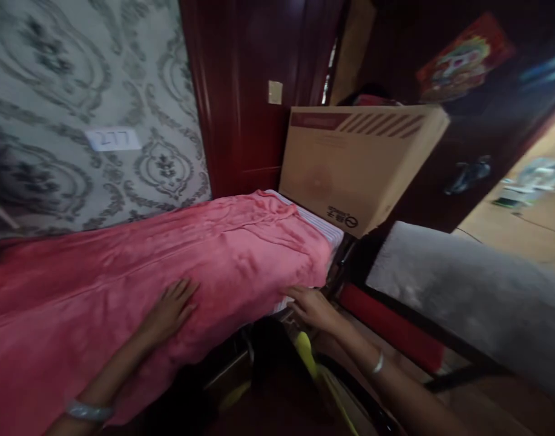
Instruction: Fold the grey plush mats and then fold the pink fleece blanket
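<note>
A pink plush blanket (204,260) covers a narrow bed, with folds bunched near its far end. My left hand (172,309) lies flat on the blanket, its fingers stretched out. At the blanket's right edge is my right hand (311,307), fingers bent and closed on the cloth. Beside that hand a strip of the striped sheet (320,224) shows below the edge, and more of it appears at the bed's far end. The fingertips of the right hand are slightly blurred.
A large cardboard box (345,163) leans at the bed's far end, before a dark red door (259,91). To the right stands a bench with a grey fluffy cover (468,297), a red box (390,327) beneath it. Patterned wallpaper (163,163) runs along the left.
</note>
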`<state>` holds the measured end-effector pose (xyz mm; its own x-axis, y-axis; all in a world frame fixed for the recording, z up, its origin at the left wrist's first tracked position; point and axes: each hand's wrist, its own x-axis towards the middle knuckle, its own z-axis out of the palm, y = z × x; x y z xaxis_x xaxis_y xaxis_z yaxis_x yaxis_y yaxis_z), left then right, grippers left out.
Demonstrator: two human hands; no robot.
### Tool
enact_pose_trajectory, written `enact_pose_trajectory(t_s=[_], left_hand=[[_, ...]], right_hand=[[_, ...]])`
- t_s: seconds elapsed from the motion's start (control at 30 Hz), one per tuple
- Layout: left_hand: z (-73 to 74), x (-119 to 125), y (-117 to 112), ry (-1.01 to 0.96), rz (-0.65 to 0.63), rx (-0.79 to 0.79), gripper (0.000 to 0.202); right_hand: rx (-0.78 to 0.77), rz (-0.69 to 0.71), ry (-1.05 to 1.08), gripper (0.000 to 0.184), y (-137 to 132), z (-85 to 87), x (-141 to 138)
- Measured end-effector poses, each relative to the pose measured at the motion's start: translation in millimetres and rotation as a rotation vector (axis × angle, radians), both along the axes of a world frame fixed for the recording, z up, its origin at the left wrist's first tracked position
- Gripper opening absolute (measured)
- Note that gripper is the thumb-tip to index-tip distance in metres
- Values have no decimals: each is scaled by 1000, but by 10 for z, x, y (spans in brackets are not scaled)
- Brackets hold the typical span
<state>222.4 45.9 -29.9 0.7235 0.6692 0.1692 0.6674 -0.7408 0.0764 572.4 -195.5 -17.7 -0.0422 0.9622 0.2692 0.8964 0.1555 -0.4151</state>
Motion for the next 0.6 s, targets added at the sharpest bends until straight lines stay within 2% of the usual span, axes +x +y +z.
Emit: enact_pose_trajectory(t_s=[0.1, 0.2, 0.3, 0.4, 0.43, 0.5, 0.6], left_hand=[[-63, -414, -267, -70, 55, 26, 55], [-139, -863, -601, -163, 138, 56, 52], [-243, -1307, -951, -242, 283, 68, 50], [-338, -1739, -1256, -331, 458, 87, 47], [-361, -1881, -1337, -375, 527, 111, 47], [-396, -2154, -1462, -471, 673, 176, 49], [-439, -2496, -1559, -616, 897, 291, 53]], right_hand=[[74, 56, 50, 43, 536, -132, -251], [128, 37, 10, 43, 876, -258, -398], [182, 26, 44, 38, 997, -402, -398], [296, 43, 180, 36, 910, -607, -264], [340, 0, 233, 37, 842, -689, -187], [416, -198, 355, 47, 669, -857, 24], [318, -558, 502, 59, 416, -1062, 435]])
